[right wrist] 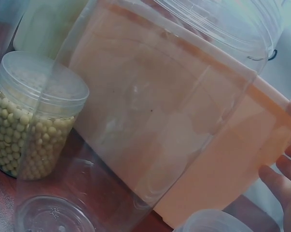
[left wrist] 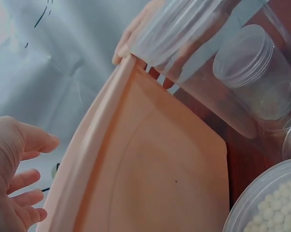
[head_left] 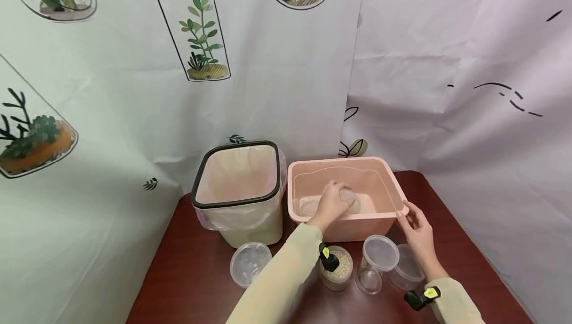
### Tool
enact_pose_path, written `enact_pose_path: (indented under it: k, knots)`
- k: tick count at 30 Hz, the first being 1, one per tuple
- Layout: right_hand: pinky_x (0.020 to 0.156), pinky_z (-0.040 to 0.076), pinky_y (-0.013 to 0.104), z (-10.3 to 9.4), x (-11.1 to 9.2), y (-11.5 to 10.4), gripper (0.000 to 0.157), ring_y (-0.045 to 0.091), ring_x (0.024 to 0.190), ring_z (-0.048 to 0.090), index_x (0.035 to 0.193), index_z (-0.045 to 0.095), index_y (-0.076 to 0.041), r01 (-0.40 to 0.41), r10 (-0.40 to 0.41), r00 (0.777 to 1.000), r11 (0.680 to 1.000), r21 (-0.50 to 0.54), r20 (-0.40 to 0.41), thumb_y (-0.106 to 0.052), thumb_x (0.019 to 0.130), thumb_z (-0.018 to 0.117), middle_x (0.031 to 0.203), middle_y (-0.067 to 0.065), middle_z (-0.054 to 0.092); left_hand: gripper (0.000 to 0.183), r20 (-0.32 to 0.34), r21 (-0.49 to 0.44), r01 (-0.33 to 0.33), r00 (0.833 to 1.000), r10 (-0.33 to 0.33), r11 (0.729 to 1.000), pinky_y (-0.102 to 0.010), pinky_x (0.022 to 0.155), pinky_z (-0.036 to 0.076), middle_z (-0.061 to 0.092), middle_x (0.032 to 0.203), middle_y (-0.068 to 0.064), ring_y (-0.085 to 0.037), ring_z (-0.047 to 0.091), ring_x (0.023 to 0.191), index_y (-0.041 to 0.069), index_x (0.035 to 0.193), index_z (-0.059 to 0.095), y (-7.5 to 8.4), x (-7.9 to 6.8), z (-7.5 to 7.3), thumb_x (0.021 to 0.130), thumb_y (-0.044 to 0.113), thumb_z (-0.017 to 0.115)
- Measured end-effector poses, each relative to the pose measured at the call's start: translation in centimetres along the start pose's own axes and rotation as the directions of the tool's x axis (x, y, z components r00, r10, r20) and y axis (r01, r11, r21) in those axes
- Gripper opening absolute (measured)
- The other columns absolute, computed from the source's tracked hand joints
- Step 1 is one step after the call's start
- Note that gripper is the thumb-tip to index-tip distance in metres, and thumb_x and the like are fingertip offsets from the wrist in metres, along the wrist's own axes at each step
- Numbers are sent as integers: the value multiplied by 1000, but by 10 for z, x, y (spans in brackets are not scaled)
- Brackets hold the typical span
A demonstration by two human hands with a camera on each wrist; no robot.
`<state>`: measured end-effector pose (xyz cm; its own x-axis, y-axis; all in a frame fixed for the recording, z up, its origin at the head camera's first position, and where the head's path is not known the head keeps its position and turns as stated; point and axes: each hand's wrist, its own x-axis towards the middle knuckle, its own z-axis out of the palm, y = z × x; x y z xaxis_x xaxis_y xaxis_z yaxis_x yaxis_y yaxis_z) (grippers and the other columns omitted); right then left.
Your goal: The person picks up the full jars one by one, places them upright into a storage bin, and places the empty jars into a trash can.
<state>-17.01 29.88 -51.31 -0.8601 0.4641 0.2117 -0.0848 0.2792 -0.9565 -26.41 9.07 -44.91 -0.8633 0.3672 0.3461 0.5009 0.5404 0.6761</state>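
Note:
My left hand [head_left: 331, 203] reaches over the near rim into a pink plastic bin [head_left: 350, 228]. Its spread fingers lie close to a translucent round-topped container [head_left: 352, 203] inside. In the left wrist view, nothing shows between the thumb and fingers of that hand [left wrist: 12, 179]. Another round container [head_left: 308, 208] sits at the bin's left end, partly hidden by the near wall. At the bin's near right corner, my right hand [head_left: 417, 232] pinches the rim between thumb and fingers.
A lidded jar of pale soybeans [head_left: 337, 270], a tall clear jar [head_left: 381, 254] and a shorter clear jar [head_left: 407, 267] stand before the bin. Farther left is another clear container [head_left: 250, 263]. Beside the bin stands a bag-lined trash can [head_left: 252, 222]. Printed cloth hangs behind the table.

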Motion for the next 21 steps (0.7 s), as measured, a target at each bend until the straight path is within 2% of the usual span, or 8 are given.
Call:
enact_pose_path:
  k: [8,13,16,20,21]
  knots:
    - [76,40,5,-1,-1,0,47,-6,98,48,134,47,-7,1,-1,1000,1000,-3,-8,-21,91,60,127,16,48,26,-27,-18,-32,999,31,999,-27,91,40,58,108,-4,-18,53,105,10,102,69,7,-5,-6,77,15,74]
    - [76,41,5,-2,-1,2,46,-6,97,48,133,47,-6,-4,5,1000,1000,16,-15,-20,91,60,123,13,50,25,-71,-62,-112,992,107,992,-28,92,40,59,107,-5,-17,54,104,8,102,68,10,-12,-10,79,15,73]
    - [76,42,7,-2,0,2,46,-6,97,49,133,47,-5,5,-5,1000,998,55,-10,-19,91,61,120,10,50,25,-125,-77,-188,976,177,979,-26,90,42,60,106,-4,-15,56,102,8,103,67,9,-19,-13,80,15,72]
    - [76,46,12,-2,0,3,48,-5,96,51,134,47,-6,36,-41,999,986,161,27,-19,90,62,118,7,49,27,-197,-82,-283,945,263,956,-24,89,43,62,104,-5,-14,58,101,6,104,66,6,-31,-17,80,16,73]
    - [75,47,14,-2,2,8,47,-3,97,53,133,48,-7,54,-65,997,971,235,42,-16,90,62,118,7,49,28,-209,-84,-301,937,278,950,-24,89,43,62,105,-5,-13,58,101,6,105,66,5,-33,-18,80,16,73]
